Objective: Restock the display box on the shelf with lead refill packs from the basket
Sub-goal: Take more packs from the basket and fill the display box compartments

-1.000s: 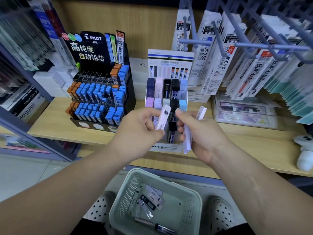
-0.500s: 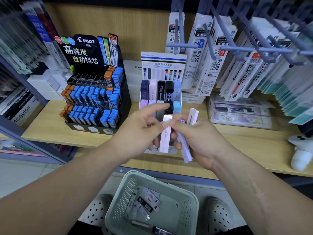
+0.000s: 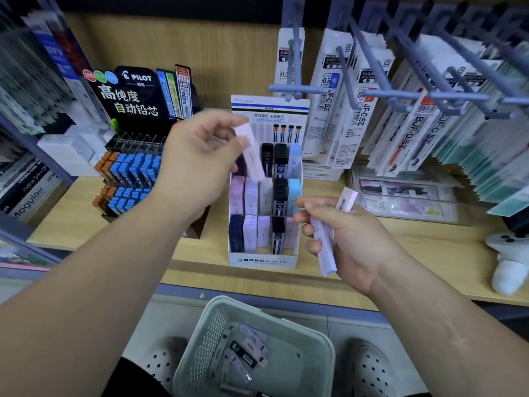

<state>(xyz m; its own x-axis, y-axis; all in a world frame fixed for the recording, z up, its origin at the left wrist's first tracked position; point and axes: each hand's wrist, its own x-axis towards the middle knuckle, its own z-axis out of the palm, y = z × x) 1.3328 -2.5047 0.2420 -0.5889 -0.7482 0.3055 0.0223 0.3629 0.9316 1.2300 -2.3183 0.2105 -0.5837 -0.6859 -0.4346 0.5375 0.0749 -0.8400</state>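
left hand (image 3: 200,161): you pinch a pack (image 3: 252,151) end-down over the box (image 3: 262,260), to slot it | right hand (image 3: 349,245): fingers clamp spare packs (image 3: 325,250), ready

Shelf (image 3: 400,253): I read a smooth, matt wood-grain board. Display box (image 3: 263,260): white printed card with a slight satin finish. Lead refill packs (image 3: 251,196): smooth hard plastic cases with a faint sheen. Basket (image 3: 204,342): pale perforated plastic, matt. Hooks (image 3: 294,88): blue-grey coated metal, as far as I can tell from here. Hanging sleeves (image 3: 326,110): glossy clear film over white printed paper.
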